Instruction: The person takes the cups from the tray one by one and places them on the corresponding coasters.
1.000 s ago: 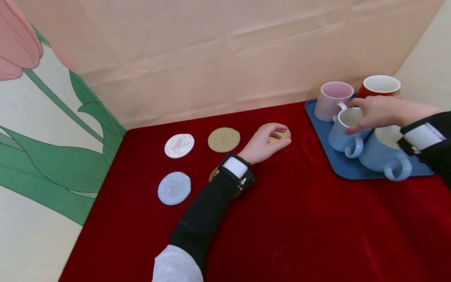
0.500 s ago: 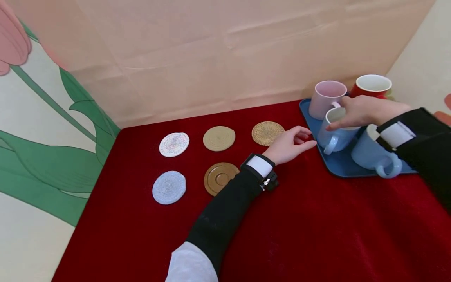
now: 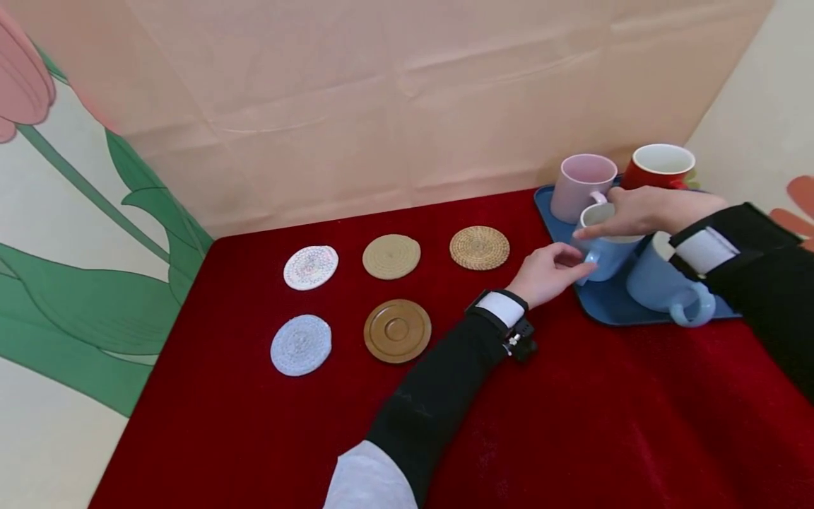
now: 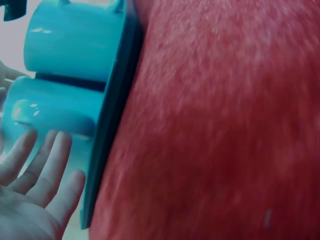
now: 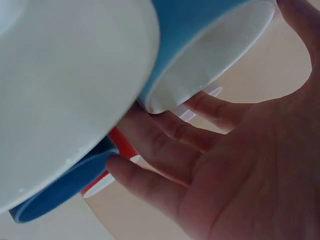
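My right hand (image 3: 658,211) grips the rim of a light blue mug (image 3: 615,256) from above, thumb on the near side and fingers behind it. The right wrist view shows the mug (image 5: 200,17) between thumb and fingers (image 5: 175,125). My left hand (image 3: 548,276) is beside the mug's handle (image 3: 590,265), its thumb tip close to it; I cannot tell whether they touch. Loosely extended fingers (image 4: 55,165) show in the left wrist view before the mug. The mug stands at the left of a blue tray (image 3: 604,313); its base is partly hidden.
A larger blue mug (image 3: 655,283) stands right of the held one on the tray. Behind are a pink mug (image 3: 575,194) and a red mug (image 3: 639,178). Several round coasters, among them a woven one (image 3: 480,247) and a brown one (image 3: 397,331), lie on the red cloth (image 3: 254,438).
My left hand has moved right, from over the woven coaster to the mug's handle. The right hand has taken hold of the mug and turned it, so its handle now points left and forward.
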Available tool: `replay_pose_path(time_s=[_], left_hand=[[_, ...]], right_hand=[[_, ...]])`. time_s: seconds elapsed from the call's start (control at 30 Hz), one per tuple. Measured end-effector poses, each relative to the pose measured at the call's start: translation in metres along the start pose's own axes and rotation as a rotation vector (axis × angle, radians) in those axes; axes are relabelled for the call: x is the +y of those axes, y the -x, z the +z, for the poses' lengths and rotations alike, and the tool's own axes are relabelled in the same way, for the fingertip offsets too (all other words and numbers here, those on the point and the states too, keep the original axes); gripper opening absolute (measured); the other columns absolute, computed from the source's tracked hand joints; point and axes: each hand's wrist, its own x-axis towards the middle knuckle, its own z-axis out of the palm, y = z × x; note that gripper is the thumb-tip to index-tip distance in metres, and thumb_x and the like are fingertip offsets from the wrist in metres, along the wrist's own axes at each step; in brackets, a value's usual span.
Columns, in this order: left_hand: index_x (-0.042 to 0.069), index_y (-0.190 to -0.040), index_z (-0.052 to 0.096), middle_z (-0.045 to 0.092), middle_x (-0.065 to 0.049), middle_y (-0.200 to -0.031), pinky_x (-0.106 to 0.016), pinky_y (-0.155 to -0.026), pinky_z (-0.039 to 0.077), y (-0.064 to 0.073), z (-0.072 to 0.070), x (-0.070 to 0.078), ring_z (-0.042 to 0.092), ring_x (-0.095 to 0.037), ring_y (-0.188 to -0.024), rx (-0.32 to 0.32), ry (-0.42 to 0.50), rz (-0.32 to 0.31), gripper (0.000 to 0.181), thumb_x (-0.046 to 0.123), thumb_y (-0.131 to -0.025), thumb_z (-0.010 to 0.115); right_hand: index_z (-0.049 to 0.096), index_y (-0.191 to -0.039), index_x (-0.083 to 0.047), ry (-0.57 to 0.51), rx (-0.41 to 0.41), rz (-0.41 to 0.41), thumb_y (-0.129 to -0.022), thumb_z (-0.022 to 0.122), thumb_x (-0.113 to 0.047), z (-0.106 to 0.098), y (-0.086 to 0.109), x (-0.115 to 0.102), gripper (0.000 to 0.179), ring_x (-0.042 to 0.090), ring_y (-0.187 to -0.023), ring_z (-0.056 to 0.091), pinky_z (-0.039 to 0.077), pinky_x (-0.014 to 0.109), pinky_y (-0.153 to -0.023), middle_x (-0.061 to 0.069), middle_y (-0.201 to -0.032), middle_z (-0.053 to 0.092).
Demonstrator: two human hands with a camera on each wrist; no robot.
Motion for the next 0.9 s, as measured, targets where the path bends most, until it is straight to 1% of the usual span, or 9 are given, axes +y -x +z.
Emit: replay_pose_path(time_s=[0.07, 0.2, 0.37, 0.5, 0.6, 0.67, 0.73, 0.83, 0.9], left_hand=[[0.015, -0.109, 0.067, 0.064, 0.012, -0.091, -0.013, -0.067, 0.045, -0.002, 0.006, -0.001, 0.056, 0.002, -0.079, 0.021, 0.002, -0.002, 0.023, 0.029, -0.092, 0.069], [0.014, -0.103, 0.070, 0.063, 0.013, -0.082, -0.012, -0.065, 0.045, -0.004, 0.015, -0.002, 0.056, 0.002, -0.074, 0.053, 0.001, 0.007, 0.020, 0.031, -0.092, 0.069], [0.012, -0.092, 0.072, 0.066, 0.009, -0.072, -0.013, -0.063, 0.044, -0.004, 0.017, -0.001, 0.057, 0.002, -0.069, 0.054, 0.035, 0.018, 0.023, 0.035, -0.094, 0.065], [0.008, -0.089, 0.073, 0.068, 0.005, -0.072, -0.011, -0.065, 0.044, -0.005, 0.017, 0.002, 0.060, 0.001, -0.067, 0.058, 0.092, 0.020, 0.029, 0.034, -0.096, 0.062], [0.002, -0.093, 0.073, 0.070, -0.001, -0.076, -0.010, -0.071, 0.045, -0.006, 0.019, 0.004, 0.065, -0.004, -0.067, 0.017, 0.180, 0.023, 0.031, 0.028, -0.099, 0.057], [-0.002, -0.096, 0.072, 0.071, -0.005, -0.078, -0.011, -0.074, 0.046, -0.006, 0.021, 0.006, 0.067, -0.008, -0.068, -0.025, 0.265, 0.004, 0.034, 0.025, -0.101, 0.053], [-0.006, -0.098, 0.071, 0.070, -0.009, -0.078, -0.013, -0.074, 0.048, -0.007, 0.023, 0.007, 0.067, -0.012, -0.067, -0.064, 0.343, -0.021, 0.036, 0.023, -0.103, 0.050], [-0.007, -0.095, 0.069, 0.066, -0.009, -0.073, -0.017, -0.072, 0.049, -0.008, 0.026, 0.007, 0.063, -0.013, -0.066, -0.073, 0.389, -0.076, 0.038, 0.023, -0.103, 0.048], [-0.007, -0.091, 0.066, 0.060, -0.006, -0.068, -0.018, -0.068, 0.048, -0.008, 0.028, 0.008, 0.058, -0.012, -0.063, -0.060, 0.381, -0.085, 0.037, 0.023, -0.103, 0.046]], right_hand=[[0.032, -0.133, 0.020, -0.007, -0.001, -0.003, -0.084, 0.053, -0.070, 0.000, 0.002, 0.001, 0.105, 0.054, -0.102, 0.050, 0.045, 0.062, -0.081, 0.045, -0.121, 0.043], [0.036, -0.131, 0.018, -0.008, 0.034, -0.010, -0.086, 0.052, -0.068, 0.001, 0.005, 0.005, 0.099, 0.051, -0.100, 0.053, 0.046, 0.060, -0.080, 0.043, -0.119, 0.046], [0.041, -0.126, 0.018, 0.010, 0.067, -0.031, -0.089, 0.050, -0.066, -0.001, 0.008, 0.009, 0.092, 0.045, -0.095, 0.055, 0.048, 0.055, -0.076, 0.039, -0.112, 0.051], [0.042, -0.126, 0.017, 0.014, 0.075, -0.041, -0.089, 0.049, -0.066, -0.001, 0.007, 0.012, 0.091, 0.046, -0.097, 0.055, 0.047, 0.056, -0.078, 0.039, -0.113, 0.051], [0.043, -0.125, 0.017, 0.006, 0.085, -0.046, -0.089, 0.050, -0.066, 0.000, 0.007, 0.014, 0.090, 0.047, -0.098, 0.055, 0.047, 0.057, -0.078, 0.040, -0.113, 0.052], [0.043, -0.126, 0.016, 0.000, 0.088, -0.047, -0.089, 0.049, -0.066, 0.001, 0.006, 0.015, 0.090, 0.047, -0.099, 0.054, 0.046, 0.057, -0.078, 0.040, -0.114, 0.051], [0.042, -0.127, 0.016, -0.005, 0.086, -0.048, -0.089, 0.049, -0.066, 0.002, 0.006, 0.017, 0.091, 0.048, -0.099, 0.054, 0.046, 0.058, -0.078, 0.040, -0.115, 0.051], [0.041, -0.128, 0.015, -0.018, 0.092, -0.052, -0.089, 0.050, -0.066, 0.002, 0.005, 0.020, 0.090, 0.047, -0.099, 0.054, 0.047, 0.056, -0.077, 0.039, -0.115, 0.051], [0.043, -0.127, 0.015, -0.020, 0.108, -0.062, -0.090, 0.051, -0.064, 0.002, 0.005, 0.021, 0.088, 0.046, -0.098, 0.054, 0.048, 0.056, -0.077, 0.039, -0.115, 0.052]])
